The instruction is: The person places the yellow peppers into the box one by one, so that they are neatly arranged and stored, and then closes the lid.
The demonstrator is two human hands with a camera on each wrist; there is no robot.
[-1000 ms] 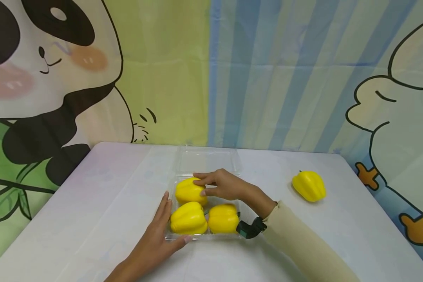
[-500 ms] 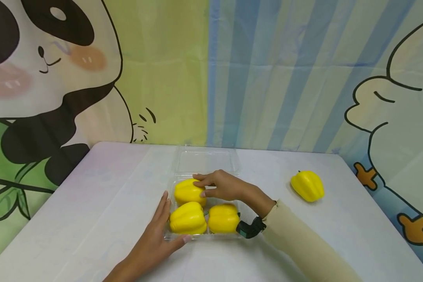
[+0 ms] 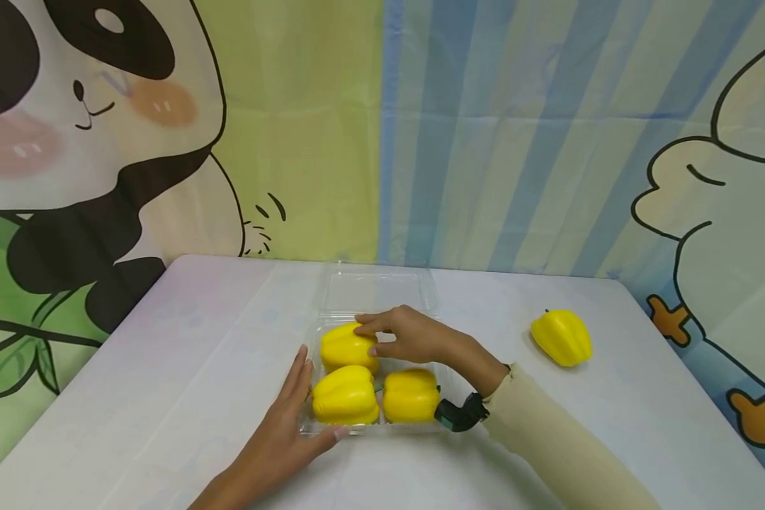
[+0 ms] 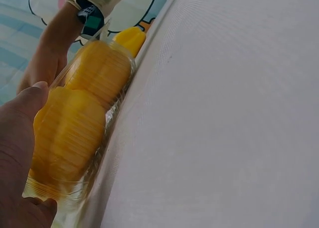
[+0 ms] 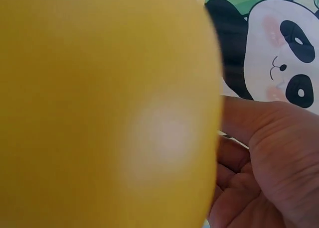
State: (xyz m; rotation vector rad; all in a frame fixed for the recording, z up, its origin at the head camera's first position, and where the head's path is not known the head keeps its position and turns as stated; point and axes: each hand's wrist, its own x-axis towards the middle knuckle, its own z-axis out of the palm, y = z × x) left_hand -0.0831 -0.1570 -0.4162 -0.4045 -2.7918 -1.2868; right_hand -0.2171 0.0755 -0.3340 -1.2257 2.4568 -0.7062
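Before a panda-printed backdrop [image 3: 306, 127], over a white worktop [image 3: 166, 397]: touching a clear clamshell [image 3: 395, 429] with left hand [image 3: 290, 425] spread, pinching a yellow bell pepper [image 3: 343, 348] with right hand [image 3: 416, 336].

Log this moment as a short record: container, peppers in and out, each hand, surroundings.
Container: clear plastic box, its lid folded open at the back
Peppers in box: three yellow: back-left pepper, front-left pepper, front-right pepper
Pepper outside: one yellow loose pepper, right of the box
Left hand: against the box's front-left corner
Right hand: fingers on the back-left pepper
Surface: white table
Backdrop: cartoon panda, blue stripes
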